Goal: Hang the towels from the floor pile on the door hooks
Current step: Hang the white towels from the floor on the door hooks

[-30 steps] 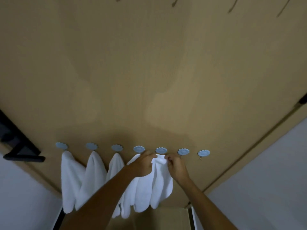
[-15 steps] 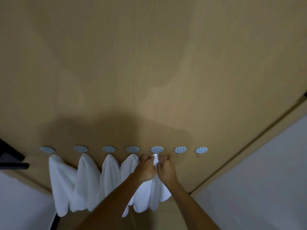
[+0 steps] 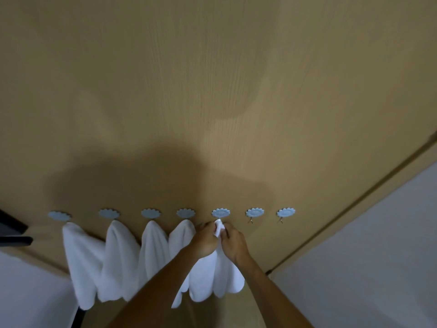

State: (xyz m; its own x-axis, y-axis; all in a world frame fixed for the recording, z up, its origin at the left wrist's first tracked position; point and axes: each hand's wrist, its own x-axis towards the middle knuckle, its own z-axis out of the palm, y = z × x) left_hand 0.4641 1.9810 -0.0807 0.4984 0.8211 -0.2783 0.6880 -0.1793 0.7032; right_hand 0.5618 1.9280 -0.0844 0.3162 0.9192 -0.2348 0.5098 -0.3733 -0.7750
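Both hands pinch the bunched top of a white cloth towel (image 3: 218,263) just under the fifth pale-blue flower-shaped hook (image 3: 220,213) on the tan wooden door (image 3: 212,91). Left hand (image 3: 205,240) and right hand (image 3: 234,242) each have a clenched grip on that towel. Four white hung towels (image 3: 123,256) drape leftward; two bare hooks (image 3: 269,213) sit rightward.

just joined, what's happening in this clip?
A person is hanging white towels on a row of seven hooks on a wooden door. Four towels already hang from the leftmost hooks. Both hands, left hand and right hand, pinch the top of a fifth towel right under the fifth hook. The two hooks at right are bare.
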